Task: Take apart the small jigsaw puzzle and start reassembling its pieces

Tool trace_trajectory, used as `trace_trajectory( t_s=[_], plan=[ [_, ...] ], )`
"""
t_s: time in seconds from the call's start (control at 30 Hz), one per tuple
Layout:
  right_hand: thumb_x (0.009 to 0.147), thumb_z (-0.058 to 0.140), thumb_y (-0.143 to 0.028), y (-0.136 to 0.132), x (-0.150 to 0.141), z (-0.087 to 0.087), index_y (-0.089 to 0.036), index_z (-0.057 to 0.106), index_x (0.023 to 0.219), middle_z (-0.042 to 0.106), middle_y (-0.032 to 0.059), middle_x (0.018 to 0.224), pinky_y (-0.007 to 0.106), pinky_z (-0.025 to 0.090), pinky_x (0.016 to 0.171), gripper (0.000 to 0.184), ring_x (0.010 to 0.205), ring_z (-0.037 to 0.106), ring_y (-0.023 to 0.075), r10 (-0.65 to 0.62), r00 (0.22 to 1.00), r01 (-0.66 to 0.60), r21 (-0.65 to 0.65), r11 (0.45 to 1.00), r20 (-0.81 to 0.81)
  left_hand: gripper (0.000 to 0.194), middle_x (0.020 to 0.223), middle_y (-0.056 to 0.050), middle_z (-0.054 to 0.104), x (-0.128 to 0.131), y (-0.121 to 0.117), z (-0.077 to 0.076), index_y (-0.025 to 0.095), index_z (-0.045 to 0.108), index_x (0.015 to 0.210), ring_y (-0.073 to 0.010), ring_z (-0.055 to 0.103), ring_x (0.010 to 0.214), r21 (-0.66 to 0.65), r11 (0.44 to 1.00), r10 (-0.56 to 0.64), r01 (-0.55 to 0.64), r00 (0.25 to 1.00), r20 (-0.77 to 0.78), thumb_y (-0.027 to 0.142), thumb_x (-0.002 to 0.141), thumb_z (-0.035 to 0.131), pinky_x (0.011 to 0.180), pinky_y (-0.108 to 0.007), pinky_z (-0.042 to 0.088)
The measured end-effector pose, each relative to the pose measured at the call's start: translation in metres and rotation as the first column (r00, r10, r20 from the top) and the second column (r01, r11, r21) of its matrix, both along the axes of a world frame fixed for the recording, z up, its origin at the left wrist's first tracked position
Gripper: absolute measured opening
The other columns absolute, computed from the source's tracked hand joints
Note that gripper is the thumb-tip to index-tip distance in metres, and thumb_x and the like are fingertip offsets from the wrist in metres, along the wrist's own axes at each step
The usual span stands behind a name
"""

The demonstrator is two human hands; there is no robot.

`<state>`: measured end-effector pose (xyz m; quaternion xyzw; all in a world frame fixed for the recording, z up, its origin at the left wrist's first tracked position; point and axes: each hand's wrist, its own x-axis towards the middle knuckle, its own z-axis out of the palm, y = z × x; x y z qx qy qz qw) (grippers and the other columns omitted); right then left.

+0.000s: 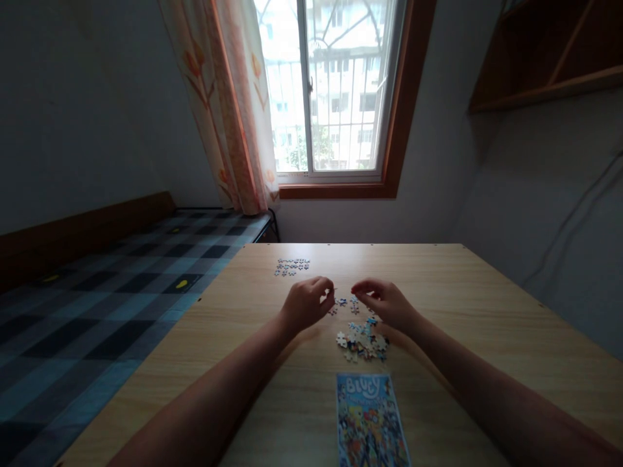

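Note:
My left hand (309,303) is curled above the table, its thumb and fingertips close together. Whatever it may pinch is too small to make out. Opposite it, my right hand (383,299) bends its fingers towards the thumb, and anything between the tips is hidden. Between and below the hands lie a few loose jigsaw puzzle pieces (355,305). Nearer to me is a heap of puzzle pieces (363,340), some with pale backs up, some with blue print. Further off to the left, several pieces (293,266) are laid out in rows.
A printed picture sheet marked "Bluey" (370,418) lies at the near side of the wooden table (272,415). To the left is a bed with a checked cover (146,292). A curtain (228,110) and a barred window (335,97) are behind; a shelf (549,65) hangs upper right.

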<state>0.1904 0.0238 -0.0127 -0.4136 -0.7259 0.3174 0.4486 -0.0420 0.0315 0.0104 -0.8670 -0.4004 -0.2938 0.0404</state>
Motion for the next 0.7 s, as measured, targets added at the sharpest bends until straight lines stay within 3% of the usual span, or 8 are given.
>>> trace_trajectory(
  t_s=[0.07,0.13,0.23,0.37,0.53,0.7],
  plan=[
    [0.084,0.062,-0.038,0.005,0.012,0.002,-0.018,0.073,0.091,0.075,0.0088,0.090,0.031,0.051,0.065,0.024,0.080,0.069,0.0214,-0.124,0.992,0.125,0.054,0.991,-0.022,0.014,0.079,-0.004,0.070,-0.008,0.008,0.002,0.019,0.064,0.087,-0.0153,0.063,0.069,-0.012,0.982,0.185,-0.187,0.981,-0.062,0.022,0.087,0.051,0.068,-0.026,0.048],
    [0.083,0.061,-0.036,0.010,0.026,0.002,-0.017,0.073,0.090,0.076,0.0100,0.090,0.032,0.051,0.067,0.024,0.082,0.069,0.0227,-0.250,0.966,0.255,0.095,0.962,-0.062,0.016,0.079,-0.006,0.070,-0.018,0.017,0.003,0.019,0.065,0.088,-0.0178,0.064,0.069,-0.041,0.929,0.358,-0.368,0.921,-0.151,0.023,0.088,0.050,0.068,-0.028,0.047],
    [0.082,0.059,-0.035,0.018,0.048,-0.005,-0.017,0.073,0.091,0.076,0.0108,0.090,0.034,0.051,0.070,0.025,0.085,0.069,0.0245,-0.402,0.914,0.407,0.110,0.907,-0.065,0.019,0.085,-0.009,0.072,-0.032,0.029,0.002,0.019,0.066,0.094,-0.0224,0.067,0.074,-0.071,0.852,0.489,-0.519,0.836,-0.249,0.024,0.087,0.049,0.068,-0.031,0.048],
    [0.081,0.056,-0.034,0.023,0.062,-0.018,-0.018,0.073,0.092,0.076,0.0097,0.092,0.035,0.051,0.070,0.025,0.080,0.068,0.0237,-0.473,0.881,0.466,0.136,0.874,0.027,0.024,0.090,-0.013,0.072,-0.040,0.035,-0.004,0.017,0.069,0.092,-0.0254,0.068,0.081,-0.085,0.831,0.494,-0.550,0.800,-0.340,0.023,0.088,0.046,0.070,-0.033,0.048],
    [0.081,0.053,-0.030,0.021,0.060,-0.026,-0.020,0.074,0.091,0.076,0.0076,0.091,0.036,0.051,0.071,0.025,0.075,0.065,0.0227,-0.437,0.882,0.401,0.203,0.893,0.176,0.032,0.095,-0.015,0.071,-0.035,0.030,-0.004,0.015,0.072,0.087,-0.0257,0.067,0.084,-0.114,0.845,0.441,-0.523,0.800,-0.408,0.030,0.093,0.045,0.073,-0.035,0.050],
    [0.082,0.052,-0.029,0.019,0.058,-0.027,-0.020,0.074,0.091,0.076,0.0068,0.091,0.035,0.050,0.072,0.026,0.075,0.064,0.0223,-0.415,0.887,0.375,0.209,0.903,0.202,0.035,0.106,-0.016,0.066,-0.025,0.019,-0.006,0.013,0.071,0.097,-0.0260,0.066,0.094,-0.136,0.837,0.432,-0.531,0.791,-0.433,0.035,0.094,0.043,0.076,-0.033,0.050]
  ],
)
